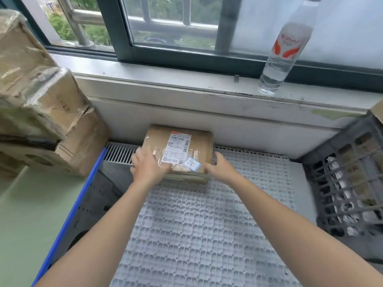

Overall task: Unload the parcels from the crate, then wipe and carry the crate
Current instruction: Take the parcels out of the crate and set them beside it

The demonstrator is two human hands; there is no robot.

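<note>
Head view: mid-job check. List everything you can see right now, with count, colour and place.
parcel: one, brown with a white label, on the mat against the wall under the window
mat: one, white grid, centre, on the floor
crate: one, grey, at the right edge, packed things showing through its slots
boxes: a stack of several, brown taped cardboard, at the left
bottle: one, clear with a red and white label, upright on the sill at the right
window: one, dark frame, above the sill
rail: one, blue, along the mat's left side
left hand: one, resting on the parcel's near left part
right hand: one, at the parcel's near right corner
</note>
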